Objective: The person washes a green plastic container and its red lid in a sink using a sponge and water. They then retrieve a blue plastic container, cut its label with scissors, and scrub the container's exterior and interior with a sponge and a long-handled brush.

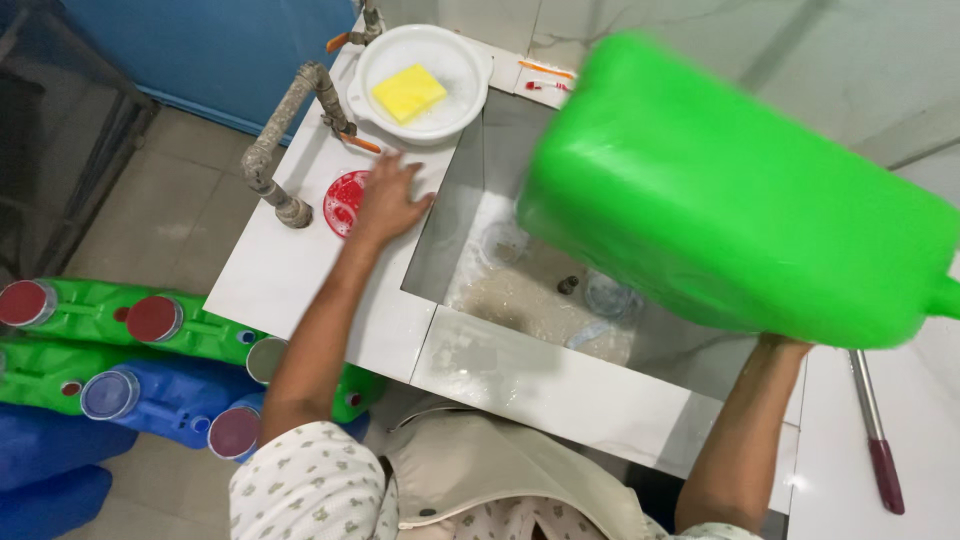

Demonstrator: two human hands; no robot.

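The left hand (388,200) is laid flat, fingers spread, on the white tiled counter (290,270) just left of the sunken sink (520,290), and its fingertips rest on the edge of a round red lid (345,202). Nothing is gripped by this hand. The right hand (785,345) is raised at the right side of the sink under a large bright green plastic jerrycan (730,200), which is held up tilted above the basin; the hand itself is mostly hidden by the can, so its grip cannot be made out clearly.

Behind the left hand, at the far left corner of the sink, a white plastic bowl (450,60) is seen with a yellow sponge (408,92) inside it. A grey metal pipe tap (285,130) is mounted on the counter left of the red lid. Wet residue and small clear round objects are seen on the sink floor. On the counter right of the sink a stick with a dark red handle (878,440) is laid. On the floor left of the sink, green and blue jerrycans (150,370) are stacked lying down.
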